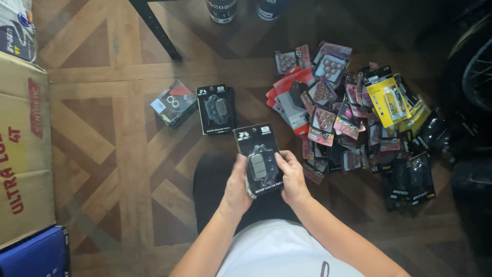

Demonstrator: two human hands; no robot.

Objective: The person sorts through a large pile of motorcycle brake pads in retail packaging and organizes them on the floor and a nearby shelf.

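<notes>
A black blister pack with grey brake pads (pixel 259 158) is held upright in front of me over my lap. My left hand (pixel 237 185) grips its left edge and lower corner. My right hand (pixel 292 176) grips its right edge, thumb on the front. On the wooden floor just beyond lies a small stack of matching black brake-pad packs (pixel 216 109), with a smaller tilted pack with rings (pixel 173 103) to its left. A large heap of mixed packaged parts (pixel 353 118) in pink, red, yellow and black spreads out to the right.
A big brown cardboard box (pixel 23 154) stands at the left, a blue box (pixel 36 255) below it. A black table leg (pixel 156 28) and two cans (pixel 221 9) are at the top. A spoked wheel (pixel 476 72) sits at the far right.
</notes>
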